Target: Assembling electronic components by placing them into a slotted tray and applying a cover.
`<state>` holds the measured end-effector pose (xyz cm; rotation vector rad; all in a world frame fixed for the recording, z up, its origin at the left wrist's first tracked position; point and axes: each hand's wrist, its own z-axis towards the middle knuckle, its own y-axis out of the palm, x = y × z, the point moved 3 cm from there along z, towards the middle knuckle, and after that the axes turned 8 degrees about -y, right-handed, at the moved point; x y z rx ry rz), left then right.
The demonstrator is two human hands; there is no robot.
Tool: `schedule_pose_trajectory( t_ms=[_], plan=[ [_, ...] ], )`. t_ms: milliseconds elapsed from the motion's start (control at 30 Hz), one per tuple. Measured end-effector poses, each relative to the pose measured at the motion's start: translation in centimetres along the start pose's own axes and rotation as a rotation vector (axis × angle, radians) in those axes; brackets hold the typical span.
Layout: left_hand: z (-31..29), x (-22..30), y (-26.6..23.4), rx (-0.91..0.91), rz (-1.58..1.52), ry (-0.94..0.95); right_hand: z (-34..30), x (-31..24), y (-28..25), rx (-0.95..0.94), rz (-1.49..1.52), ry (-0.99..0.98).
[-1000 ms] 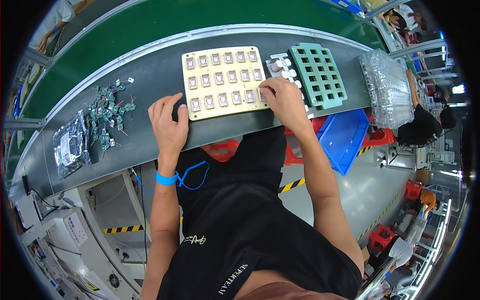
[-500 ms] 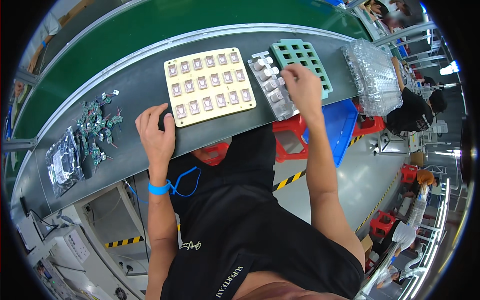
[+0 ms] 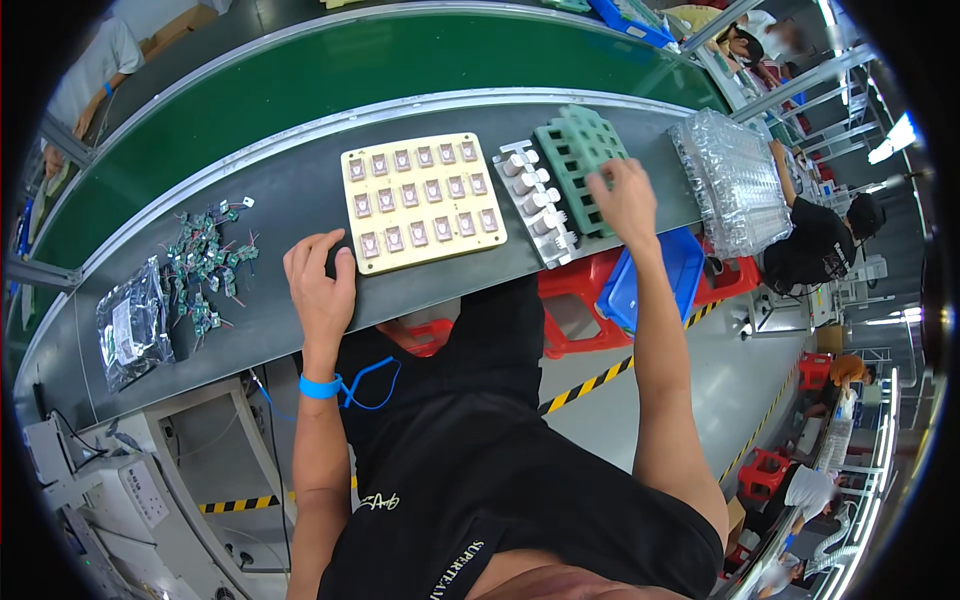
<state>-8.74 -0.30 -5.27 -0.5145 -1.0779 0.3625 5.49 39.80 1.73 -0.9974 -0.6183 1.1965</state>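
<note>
My left hand rests at the near left corner of a cream tray, its fingers loosely spread and holding nothing. Rows of small clear-pinkish square parts sit in that tray's pockets. My right hand is at the right side of a green tray with square pockets, fingers bent against its edge; hand and tray are slightly blurred, and the fingertips are partly hidden. Between the two trays lies a silver metal fixture carrying several pale cylindrical pieces.
Small green circuit boards with wires lie heaped at left, beside a shiny plastic bag. Stacked clear plastic trays stand at right. A blue bin and red stools are below the bench edge. A green conveyor runs behind.
The view has shifted, so the bench sits lower. My right hand has moved from the silver fixture to the green tray's right side; that tray has shifted leftward. My left hand stays beside the cream tray.
</note>
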Motion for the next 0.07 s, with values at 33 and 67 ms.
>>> schedule_pose_trajectory(
  t_ms=[33,67],
  plan=[
    [-0.09,-0.30,-0.05,0.008,-0.003,-0.008,0.71,-0.19,-1.86,0.050,-0.053,0.083],
    [-0.06,-0.32,-0.03,0.014,-0.012,-0.012,0.99,0.17,-2.66,0.062,-0.068,0.081]
  ],
)
